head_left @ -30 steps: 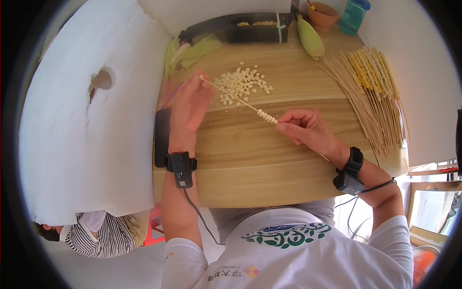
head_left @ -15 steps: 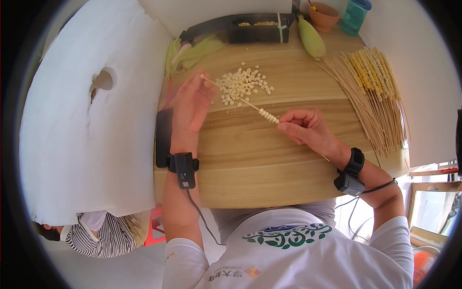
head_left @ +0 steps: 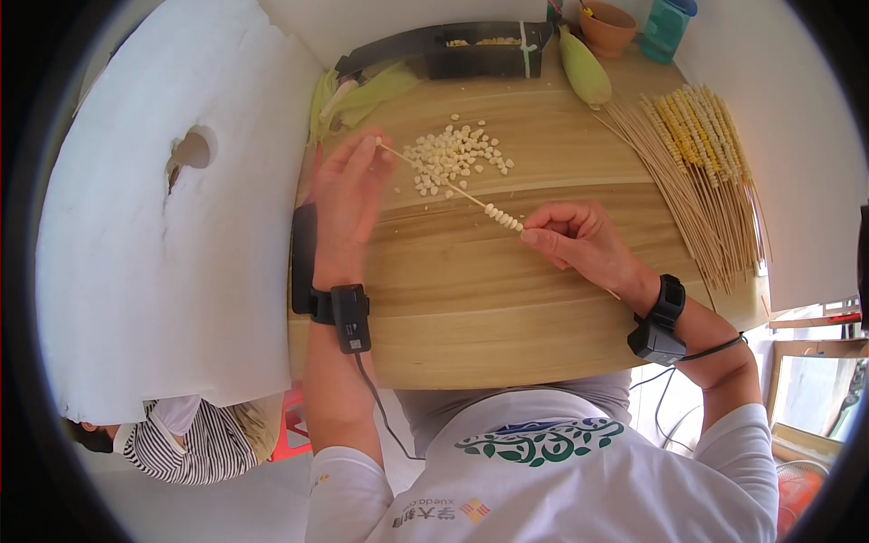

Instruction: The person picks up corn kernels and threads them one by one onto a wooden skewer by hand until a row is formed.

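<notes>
A thin wooden skewer (head_left: 466,195) slants across the middle of the table, with several pale corn kernels (head_left: 503,217) threaded along its lower part. My right hand (head_left: 579,240) pinches it just below those kernels, and its tail passes under my palm. At the upper end, the fingers of my left hand (head_left: 348,185) are closed on a single corn kernel (head_left: 379,141) right at the skewer's tip. Behind the skewer lies a loose heap of corn kernels (head_left: 453,154), between my two hands.
On the right rest bare skewers (head_left: 674,195) and corn-filled skewers (head_left: 697,131). An ear of corn (head_left: 585,71), clay bowl (head_left: 608,33), blue-green container (head_left: 665,34) and black tray (head_left: 484,63) line the back. Husks (head_left: 371,95) lie back left. A person in stripes (head_left: 195,443) is beyond the white panel (head_left: 118,244).
My left hand has shifted slightly left, staying at the skewer's tip. My right hand keeps its pinch almost in place; the threaded kernels look the same.
</notes>
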`<state>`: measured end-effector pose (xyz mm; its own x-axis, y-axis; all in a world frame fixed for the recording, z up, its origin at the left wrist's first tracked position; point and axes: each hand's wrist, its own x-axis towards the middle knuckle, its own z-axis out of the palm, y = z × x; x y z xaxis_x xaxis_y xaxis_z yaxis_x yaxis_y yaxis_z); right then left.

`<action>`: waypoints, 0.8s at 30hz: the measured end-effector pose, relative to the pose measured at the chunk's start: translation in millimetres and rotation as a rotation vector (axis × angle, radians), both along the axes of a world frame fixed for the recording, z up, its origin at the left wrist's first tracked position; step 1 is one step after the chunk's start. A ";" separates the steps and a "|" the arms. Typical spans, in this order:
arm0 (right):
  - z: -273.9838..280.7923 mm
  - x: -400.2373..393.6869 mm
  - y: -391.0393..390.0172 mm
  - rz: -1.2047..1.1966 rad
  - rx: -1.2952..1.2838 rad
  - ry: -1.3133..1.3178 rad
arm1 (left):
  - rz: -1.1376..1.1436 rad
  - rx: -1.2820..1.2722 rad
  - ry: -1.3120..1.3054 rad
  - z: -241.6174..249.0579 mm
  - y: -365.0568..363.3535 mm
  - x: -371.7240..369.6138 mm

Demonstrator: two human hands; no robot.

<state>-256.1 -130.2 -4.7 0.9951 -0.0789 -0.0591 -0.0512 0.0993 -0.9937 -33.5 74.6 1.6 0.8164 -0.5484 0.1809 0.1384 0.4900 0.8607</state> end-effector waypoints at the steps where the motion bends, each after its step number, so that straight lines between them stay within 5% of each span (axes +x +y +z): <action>1: 0.1 -0.1 -0.1 0.002 0.001 0.000 | 0.021 0.026 -0.041 0.0 0.2 0.2; 24: 1.0 -1.9 2.5 -0.030 -0.039 -0.039 | 0.121 0.040 -0.107 -0.3 -11.8 -12.6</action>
